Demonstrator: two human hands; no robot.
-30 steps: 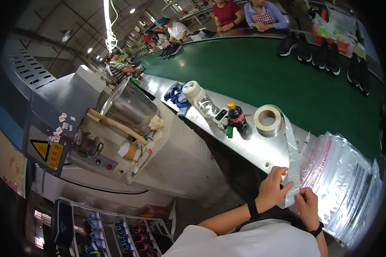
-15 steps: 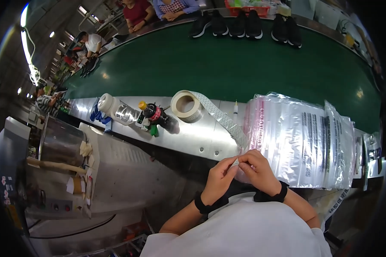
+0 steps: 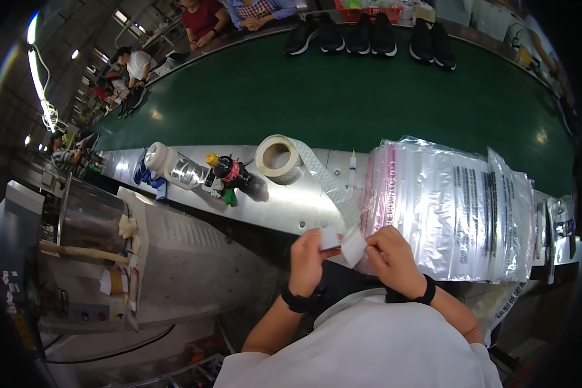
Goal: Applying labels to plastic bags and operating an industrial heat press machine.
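My left hand (image 3: 307, 264) is closed, pinching a small white label (image 3: 330, 238) between thumb and fingers. My right hand (image 3: 396, 262) pinches the loose end of a label strip (image 3: 354, 246), whose pale backing faces up, right beside the left hand's label. A small gap shows between the two white pieces. The strip runs back over the metal ledge to a label roll (image 3: 278, 160) standing on it. Just right of my right hand lies a stack of clear plastic bags (image 3: 433, 207) with pink zip edges and dark print.
On the ledge (image 3: 291, 210) stand a clear bottle with a white cap (image 3: 187, 169), a dark drink bottle (image 3: 242, 178) and a syringe (image 3: 352, 169). Beyond runs a green conveyor belt (image 3: 343, 97) with several black shoes (image 3: 372, 35). Several people (image 3: 258, 13) sit or stand across and left.
My left hand has moved left, away from the right one, and a white label now shows in it. The strip's end has come into view at my right fingers.
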